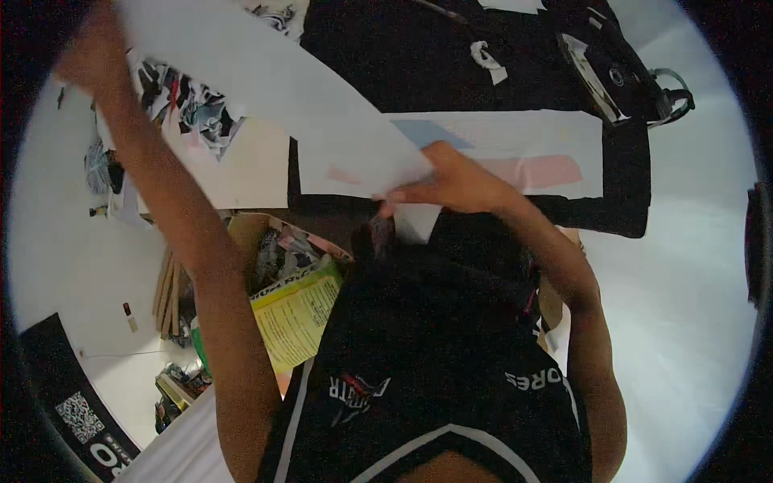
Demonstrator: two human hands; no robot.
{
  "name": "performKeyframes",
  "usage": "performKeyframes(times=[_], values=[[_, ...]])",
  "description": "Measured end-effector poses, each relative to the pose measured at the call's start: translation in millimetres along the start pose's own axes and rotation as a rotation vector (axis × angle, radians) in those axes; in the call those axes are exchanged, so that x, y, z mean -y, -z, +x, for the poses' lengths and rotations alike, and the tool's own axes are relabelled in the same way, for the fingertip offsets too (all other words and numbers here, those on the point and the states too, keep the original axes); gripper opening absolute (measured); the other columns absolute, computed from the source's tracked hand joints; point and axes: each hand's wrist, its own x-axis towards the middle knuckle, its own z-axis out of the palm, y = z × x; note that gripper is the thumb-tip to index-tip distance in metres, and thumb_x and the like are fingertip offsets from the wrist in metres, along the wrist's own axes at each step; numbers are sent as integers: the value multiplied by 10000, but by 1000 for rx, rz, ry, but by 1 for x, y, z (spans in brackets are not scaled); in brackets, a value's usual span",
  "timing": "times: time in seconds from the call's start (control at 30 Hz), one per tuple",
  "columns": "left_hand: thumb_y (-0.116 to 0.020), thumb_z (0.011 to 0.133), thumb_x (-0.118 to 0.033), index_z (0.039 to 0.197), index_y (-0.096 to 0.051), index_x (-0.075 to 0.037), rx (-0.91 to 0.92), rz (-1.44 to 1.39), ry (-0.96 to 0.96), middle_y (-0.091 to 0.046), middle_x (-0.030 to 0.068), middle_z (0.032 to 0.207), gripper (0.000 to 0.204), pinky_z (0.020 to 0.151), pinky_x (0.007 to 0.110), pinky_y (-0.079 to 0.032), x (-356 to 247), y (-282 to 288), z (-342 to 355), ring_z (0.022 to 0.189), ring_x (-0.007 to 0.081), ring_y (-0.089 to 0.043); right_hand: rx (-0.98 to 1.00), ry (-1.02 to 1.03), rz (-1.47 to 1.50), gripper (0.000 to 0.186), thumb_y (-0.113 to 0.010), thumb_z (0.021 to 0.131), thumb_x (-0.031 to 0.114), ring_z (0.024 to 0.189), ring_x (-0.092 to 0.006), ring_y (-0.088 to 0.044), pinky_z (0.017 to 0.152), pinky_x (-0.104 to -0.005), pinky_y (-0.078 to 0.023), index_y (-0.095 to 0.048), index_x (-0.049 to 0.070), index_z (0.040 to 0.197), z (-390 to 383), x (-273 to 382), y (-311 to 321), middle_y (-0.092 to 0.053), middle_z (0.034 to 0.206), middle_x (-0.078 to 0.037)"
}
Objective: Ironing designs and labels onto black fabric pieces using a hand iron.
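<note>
A long white sheet [266, 80], paper-like and smooth, slants from the upper left down to the middle. My right hand [463, 181] pinches its lower end between thumb and fingers. Far out at the upper left, my left hand [93, 52] is beside the sheet's other end, smeared by motion, so its fingers are unclear. Under the raised sheet, a flat white sheet [547, 133] with blue and pink-red patches lies on a black cloth [403, 60]. Part of it is hidden by the raised sheet and my right hand.
Fabric-like scraps [205, 117] lie left of the black cloth. A black iron-like appliance [604, 76] rests at the far right, with a crumpled white scrap [487, 64] left of it. Below the table's edge are a yellow packet [298, 314] and wooden strips [167, 298].
</note>
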Motion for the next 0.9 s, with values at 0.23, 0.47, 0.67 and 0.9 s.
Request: performKeyframes(times=[0.23, 0.47, 0.67, 0.9], values=[[-782, 811, -296, 851, -664, 116, 382, -385, 825, -679, 146, 866, 431, 573, 333, -503, 37, 2, -213, 665, 180, -595, -760, -412, -80, 206, -782, 811, 140, 826, -145, -651, 801, -308, -526, -716, 4, 951, -123, -27, 67, -710, 895, -68], [-749, 858, -304, 781, -617, 53, 321, -738, 1563, -651, 124, 768, 389, 513, 312, -475, -84, 66, -308, 629, 213, -587, -964, -376, -119, 282, -697, 869, 170, 780, -129, -642, 702, -281, -513, -676, -50, 1045, -141, -26, 103, -696, 855, -94], [-754, 850, -345, 753, -659, 64, 607, -537, 1503, -654, 144, 727, 431, 545, 400, -478, -101, 90, -317, 615, 232, -581, -1198, -237, -321, 270, -700, 865, 162, 774, -142, -654, 698, -296, -521, -687, -39, 1044, -130, -57, 125, -713, 879, -105], [-751, 848, -344, 775, -664, 126, 539, -604, 1479, -670, 171, 733, 484, 560, 407, -476, -112, 80, -334, 604, 219, -581, -1248, -305, -610, 291, -700, 861, 137, 797, -121, -645, 745, -280, -512, -683, -23, 1103, -126, -68, 128, -719, 893, -91]])
